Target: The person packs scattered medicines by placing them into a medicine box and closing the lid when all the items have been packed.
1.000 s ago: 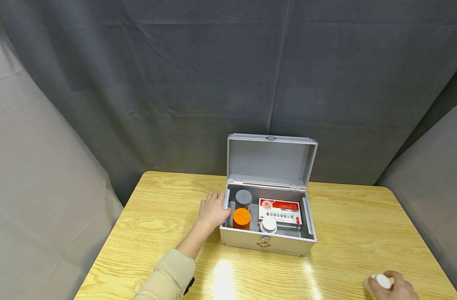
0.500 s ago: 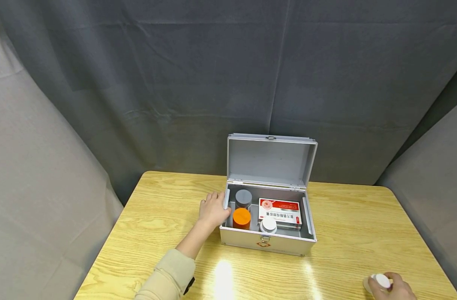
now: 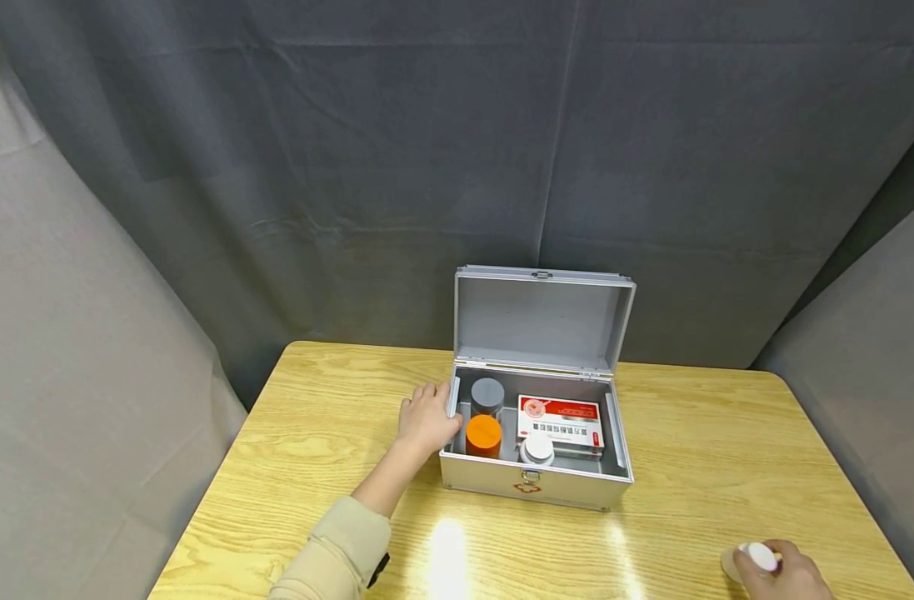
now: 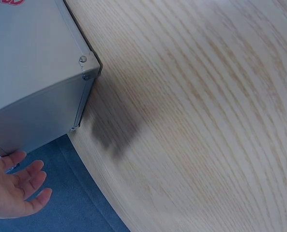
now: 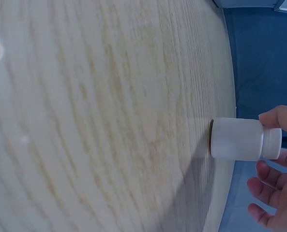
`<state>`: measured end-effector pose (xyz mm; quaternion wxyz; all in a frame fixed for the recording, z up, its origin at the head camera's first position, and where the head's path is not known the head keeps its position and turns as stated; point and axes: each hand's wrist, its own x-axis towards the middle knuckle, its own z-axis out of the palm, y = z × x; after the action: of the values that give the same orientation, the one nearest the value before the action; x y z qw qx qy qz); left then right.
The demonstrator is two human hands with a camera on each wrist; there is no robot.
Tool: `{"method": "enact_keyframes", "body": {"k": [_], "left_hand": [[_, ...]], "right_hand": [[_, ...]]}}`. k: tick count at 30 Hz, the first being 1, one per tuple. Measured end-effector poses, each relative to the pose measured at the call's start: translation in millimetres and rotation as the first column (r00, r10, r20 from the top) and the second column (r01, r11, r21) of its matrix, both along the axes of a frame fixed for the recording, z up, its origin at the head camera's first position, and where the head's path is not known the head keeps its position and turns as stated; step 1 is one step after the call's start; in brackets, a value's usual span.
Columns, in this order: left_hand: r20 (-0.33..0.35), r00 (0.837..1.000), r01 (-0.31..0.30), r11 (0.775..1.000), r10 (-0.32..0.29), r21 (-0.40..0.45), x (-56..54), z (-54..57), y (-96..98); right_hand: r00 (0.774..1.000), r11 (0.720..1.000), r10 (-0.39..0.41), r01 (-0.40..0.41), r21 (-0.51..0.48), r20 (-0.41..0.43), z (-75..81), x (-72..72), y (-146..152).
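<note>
A silver first-aid box point(image 3: 494, 483) with its lid raised stands on the table. My left hand point(image 3: 427, 421) grips its left wall, the thumb over the rim and the fingers outside; the thumb is hidden in the left wrist view. Inside are a grey-lidded jar point(image 3: 487, 395), an orange-lidded jar point(image 3: 483, 435), a white-capped bottle point(image 3: 536, 450) and a red-and-white medicine carton point(image 3: 560, 423). At the front right my right hand point(image 3: 790, 575) pinches another white pill bottle point(image 5: 237, 139) by its cap between thumb and index finger. Its base is close over the tabletop; the other fingers curl loosely.
The wooden table point(image 3: 337, 392) has rounded back corners. A dark grey curtain point(image 3: 397, 167) hangs behind it, with light grey cloth point(image 3: 89, 375) at both sides. The box's raised lid point(image 3: 542, 321) leans back near the curtain.
My right hand and the white pill bottle have shifted slightly left and away from me. The left hand, the box and its contents stay where they were.
</note>
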<state>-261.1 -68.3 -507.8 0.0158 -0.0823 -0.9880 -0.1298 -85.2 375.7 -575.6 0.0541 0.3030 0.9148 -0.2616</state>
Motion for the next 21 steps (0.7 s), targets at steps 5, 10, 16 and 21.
{"method": "enact_keyframes", "body": {"k": [5,10,16,21], "left_hand": [[0.002,1.0,0.0,1.0,0.0,0.002,-0.5,0.0,-0.3],[0.008,1.0,0.0,1.0,0.0,0.005,-1.2,-0.6,-0.2],[0.009,1.0,-0.002,1.0,0.002,0.009,-1.1,-0.5,-0.2],[0.009,1.0,0.0,1.0,0.0,0.009,-0.8,-0.4,-0.4]], "right_hand": [[1.0,1.0,-0.001,0.001,-0.015,0.017,2.5,-1.5,0.1],[0.999,0.999,0.025,-0.024,-0.034,0.037,9.1,-3.8,-0.1],[0.998,0.998,0.057,-0.057,-0.004,0.004,24.3,-11.1,-5.6],[0.988,0.989,0.145,-0.145,0.012,-0.059,38.5,-19.1,-8.4]]}}
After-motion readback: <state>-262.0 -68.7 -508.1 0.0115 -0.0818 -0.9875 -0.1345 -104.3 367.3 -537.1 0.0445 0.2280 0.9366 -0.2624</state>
